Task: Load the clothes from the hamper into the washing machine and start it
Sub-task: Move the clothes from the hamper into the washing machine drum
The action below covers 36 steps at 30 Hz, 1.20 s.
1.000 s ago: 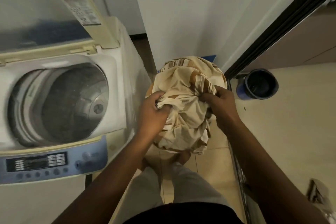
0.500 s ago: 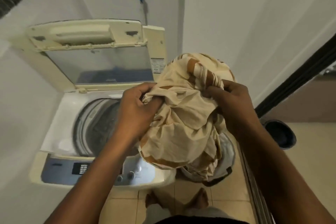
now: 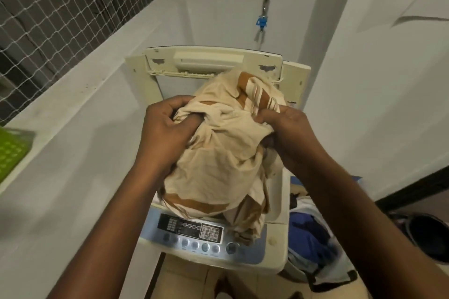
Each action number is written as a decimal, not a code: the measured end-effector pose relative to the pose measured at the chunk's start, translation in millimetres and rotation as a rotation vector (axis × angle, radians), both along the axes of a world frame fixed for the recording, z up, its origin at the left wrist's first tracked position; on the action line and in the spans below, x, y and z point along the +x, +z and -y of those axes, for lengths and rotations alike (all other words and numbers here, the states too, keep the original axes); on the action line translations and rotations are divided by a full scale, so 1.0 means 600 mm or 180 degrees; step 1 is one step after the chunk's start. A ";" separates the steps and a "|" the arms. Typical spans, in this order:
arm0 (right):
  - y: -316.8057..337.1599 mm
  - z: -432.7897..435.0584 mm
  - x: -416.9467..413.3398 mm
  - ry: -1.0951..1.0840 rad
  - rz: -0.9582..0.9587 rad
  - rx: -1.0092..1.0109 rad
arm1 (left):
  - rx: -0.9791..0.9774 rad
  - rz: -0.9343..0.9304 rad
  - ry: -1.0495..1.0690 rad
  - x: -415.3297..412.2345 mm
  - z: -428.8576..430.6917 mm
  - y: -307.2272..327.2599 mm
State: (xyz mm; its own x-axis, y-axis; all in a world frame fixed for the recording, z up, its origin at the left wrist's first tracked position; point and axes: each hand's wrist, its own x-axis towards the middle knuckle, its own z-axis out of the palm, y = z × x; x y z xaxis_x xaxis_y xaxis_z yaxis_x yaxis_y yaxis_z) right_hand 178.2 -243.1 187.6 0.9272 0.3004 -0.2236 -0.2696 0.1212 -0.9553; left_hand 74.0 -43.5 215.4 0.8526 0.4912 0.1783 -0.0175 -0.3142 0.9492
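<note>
A bundled cream cloth with brown stripes (image 3: 226,153) hangs right above the top-loading washing machine (image 3: 277,216), hiding its drum opening. My left hand (image 3: 165,133) grips the bundle's left side and my right hand (image 3: 289,133) grips its right side. The machine's lid (image 3: 213,60) stands raised at the back. Below the cloth lies the control panel (image 3: 192,228) with a row of round buttons. The hamper (image 3: 313,238) sits on the floor to the machine's right, with blue and white clothes inside.
A white ledge (image 3: 60,109) under a netted window runs along the left, with a green tray (image 3: 9,150) on it. A tap with a blue fitting (image 3: 262,19) is on the back wall. A dark bucket (image 3: 427,235) stands at far right beside a black door frame.
Both hands have carried the cream cloth from over the hamper leftward, until it hangs above the washing machine's opening. The view has swung to face the machine.
</note>
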 end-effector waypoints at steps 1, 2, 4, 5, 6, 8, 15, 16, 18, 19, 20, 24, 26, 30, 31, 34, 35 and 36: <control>-0.016 -0.021 0.002 0.0035 -0.0080 -0.0003 | 0.0038 -0.0088 0.0042 0.000 -0.019 -0.014; -0.034 -0.040 0.003 0.0068 -0.0178 0.0011 | 0.0079 -0.0181 0.0079 0.001 -0.037 -0.033; -0.072 -0.070 0.004 0.0070 -0.0418 0.0015 | 0.0153 -0.0377 0.0150 0.004 -0.063 -0.073; -0.094 -0.084 0.007 0.0056 -0.0558 0.0005 | 0.0182 -0.0467 0.0174 0.006 -0.074 -0.094; -0.114 -0.096 0.009 0.0070 -0.0697 -0.0018 | 0.0194 -0.0554 0.0177 0.008 -0.084 -0.115; -0.152 -0.114 0.013 0.0144 -0.0908 -0.0130 | 0.0200 -0.0737 0.0185 0.012 -0.096 -0.156; -0.259 -0.153 0.037 0.0184 -0.1465 -0.0526 | 0.0370 -0.1309 0.0216 0.037 -0.112 -0.274; -0.271 -0.155 0.038 0.0188 -0.1457 -0.0629 | 0.0422 -0.1403 0.0184 0.041 -0.110 -0.286; -0.301 -0.156 0.043 0.0273 -0.1422 -0.0720 | 0.0440 -0.1650 0.0053 0.048 -0.108 -0.311; -0.310 -0.155 0.044 0.0332 -0.1419 -0.0716 | 0.0411 -0.1822 -0.0040 0.051 -0.108 -0.321; -0.317 -0.153 0.044 0.0373 -0.1434 -0.0711 | 0.0389 -0.1987 -0.0136 0.052 -0.110 -0.331; -0.326 -0.140 0.043 0.0490 -0.1434 -0.0702 | 0.0483 -0.2165 -0.0234 0.045 -0.109 -0.343; -0.321 -0.130 0.041 0.0632 -0.1318 -0.0692 | 0.0616 -0.2059 -0.0304 0.042 -0.102 -0.343; -0.302 -0.097 0.027 0.0633 -0.0931 -0.0742 | 0.0646 -0.1765 -0.0272 0.040 -0.081 -0.343; -0.297 -0.085 0.023 0.0556 -0.0854 -0.0718 | 0.0648 -0.1711 -0.0295 0.040 -0.074 -0.341; -0.282 -0.038 0.010 0.0371 -0.0756 -0.0656 | 0.0608 -0.1536 -0.0397 0.043 -0.048 -0.339; -0.278 -0.020 0.007 0.0337 -0.0727 -0.0641 | 0.0579 -0.1474 -0.0445 0.045 -0.038 -0.338; -0.273 0.000 0.005 0.0312 -0.0697 -0.0625 | 0.0589 -0.1419 -0.0508 0.049 -0.025 -0.336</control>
